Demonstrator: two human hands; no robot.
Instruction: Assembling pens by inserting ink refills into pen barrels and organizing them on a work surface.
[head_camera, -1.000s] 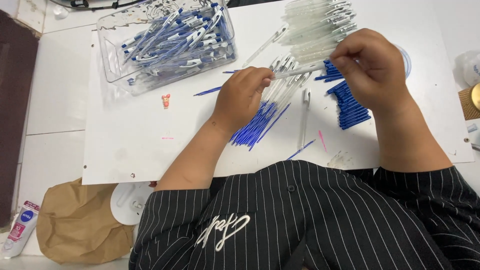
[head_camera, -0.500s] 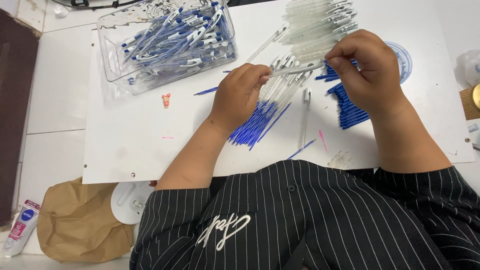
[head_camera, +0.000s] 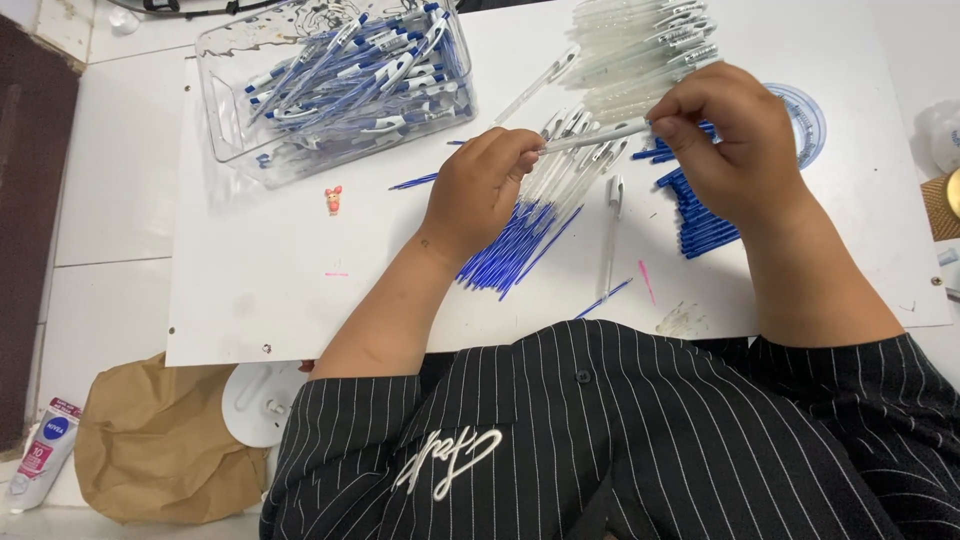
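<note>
Left hand curled over the middle of the white board, thumb and fingertips pinched shut on the near end of a clear pen barrel
Right hand closed in a loose fist on the far end of the same barrel, thumb and forefinger tight on it, remaining fingers folded in
Barrel held level between the two hands, raised just above the board, running from left hand up and across to right hand
Directly beneath the barrel: fan of blue refills lying on the board, partly hidden by the left hand, with clear barrels lying across their upper ends
Just beside the right hand, toward the body: small stack of blue pen parts, partly covered by the hand
Beyond the right hand, at the far edge: heap of clear barrels with clips
Far left of the board: clear plastic tray full of assembled blue-and-white pens, well apart from both hands
Single white pen lying between the refill fan and the blue stack; loose blue refill near the board's front edge
Small pink figure on the board, between tray and left hand
Below the board: brown paper bag, white tube beside it
</note>
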